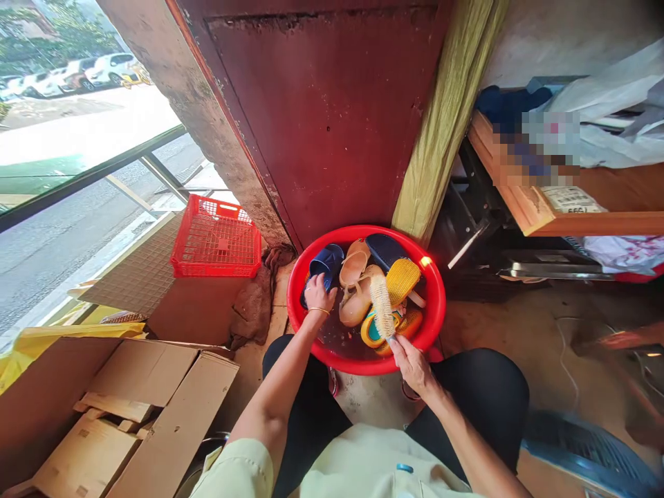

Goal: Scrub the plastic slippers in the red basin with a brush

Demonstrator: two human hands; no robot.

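Pale-green sleeve (238, 474); left grip (318, 294) curled shut on navy slipper (326, 265) in red basin (366, 232); right grip (412, 366) shut round scrub brush (382, 306). Scrubbing seems in hand; next calls for brush on slipper.

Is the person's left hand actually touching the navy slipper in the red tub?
Touching: the head view shows the left hand closed over the lower edge of the navy slipper, with no gap between them.

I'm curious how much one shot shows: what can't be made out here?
From the head view:
Brush handle: hidden by the right hand.
Navy slipper underside: hidden by the left hand.
Lower shoes in the red basin: covered by those above.
Items on the wooden shelf: blurred.
Blue fan: cut off by the bottom edge.
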